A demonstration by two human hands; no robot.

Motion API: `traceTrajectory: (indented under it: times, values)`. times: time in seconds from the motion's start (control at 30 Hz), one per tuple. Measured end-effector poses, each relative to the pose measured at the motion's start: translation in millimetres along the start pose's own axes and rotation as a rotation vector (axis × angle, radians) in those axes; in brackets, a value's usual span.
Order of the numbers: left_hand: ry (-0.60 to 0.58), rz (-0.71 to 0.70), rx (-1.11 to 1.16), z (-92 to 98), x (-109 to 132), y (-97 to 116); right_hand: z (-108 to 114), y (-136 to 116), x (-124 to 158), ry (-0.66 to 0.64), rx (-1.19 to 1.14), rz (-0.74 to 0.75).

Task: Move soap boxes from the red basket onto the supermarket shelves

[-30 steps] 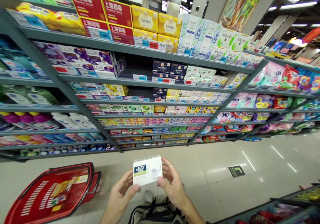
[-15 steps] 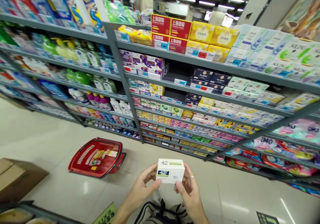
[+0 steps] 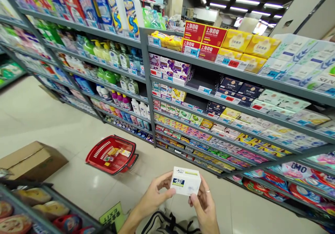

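A small white soap box (image 3: 186,181) with a dark blue and green label is held in front of my body, above the floor. My left hand (image 3: 160,191) grips its left side, thumb on the lower front corner and fingers behind. On the opposite side my right hand (image 3: 203,201), with a ring on one finger, pinches the box between thumb and fingers. Left of my hands a red shopping basket (image 3: 111,154) rests on the floor with a few packaged items inside.
A long shelf unit (image 3: 167,117) stocked with soap boxes and bottles stands ahead. A cardboard box (image 3: 34,160) lies on the floor at left. A low rack with slippers (image 3: 49,208) is at the lower left, near a green exit sign (image 3: 113,216) on the floor.
The view has turned to the left, so the shelves, basket and cardboard box appear further right. More of the slipper rack shows. Both hands keep hold of the soap box.
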State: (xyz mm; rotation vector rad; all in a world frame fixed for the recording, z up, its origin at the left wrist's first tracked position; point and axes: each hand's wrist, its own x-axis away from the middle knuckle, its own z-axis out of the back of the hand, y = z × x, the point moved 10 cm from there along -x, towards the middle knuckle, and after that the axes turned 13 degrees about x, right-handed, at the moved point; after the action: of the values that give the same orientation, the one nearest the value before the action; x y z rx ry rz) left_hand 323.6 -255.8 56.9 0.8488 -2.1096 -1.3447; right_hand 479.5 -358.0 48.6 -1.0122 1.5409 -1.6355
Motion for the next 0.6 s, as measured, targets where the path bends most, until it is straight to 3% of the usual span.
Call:
traceTrajectory:
  times: [0.23,0.37,0.6]
  values:
    - [-0.025,0.026,-0.001,-11.3,-2.9,-6.4,13.4,19.6,2.2,-0.066,0.036,0.011]
    - [-0.053,0.063,0.051,-22.4,-12.1,-17.6,30.7,22.2,6.8,-0.002,0.05,-0.007]
    - [-0.11,0.08,0.052,-67.7,-27.2,-23.6,72.7,9.8,23.9,0.097,0.029,-0.002]
